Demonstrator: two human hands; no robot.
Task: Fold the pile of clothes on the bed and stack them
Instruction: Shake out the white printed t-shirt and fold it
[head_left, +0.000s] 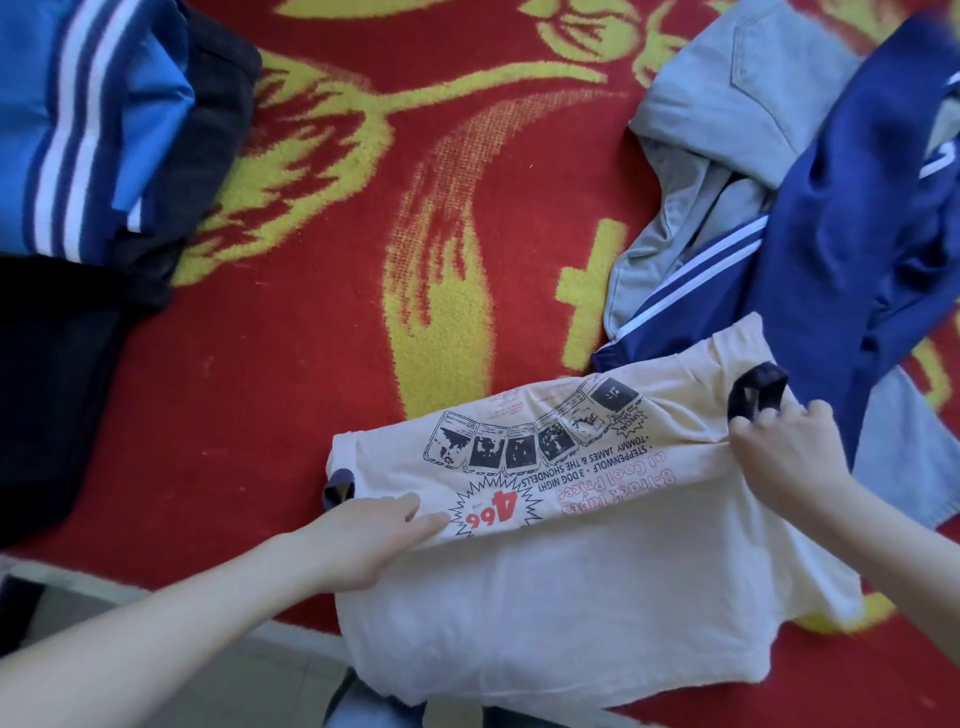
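On the left of the bed (337, 249) sits your stack (93, 135), with blue striped and dark clothes in it. It is well apart from the work, so it is safe for now. But it looks a bit lumpy, and I think a new piece dropped on crooked could make it lean or slide.

Your left hand (363, 535) lies flat with straight fingers, pressing on the shirt (571, 597) right at the fold. If you lift it too soon, the fold may spring open and the print side may flop over.

The shirt lies at the near edge of the bed, between your two hands. Its plain half hangs over the edge, above the floor (291, 675). That is the big danger, I think. A hard tug could pull the whole shirt off the bed and onto the floor.

Your right hand (784, 452) has curled fingers and pinches the shirt next to its dark trim (756, 395). If you pull only from this side, the fold line may go slanted, and wrinkles may bunch up by the trim.

On the right is the pile (857, 234), blue and grey clothes all in a heap. The shirt's far corner touches it. Lifting the shirt fast might drag some of the pile along or mix the two up.
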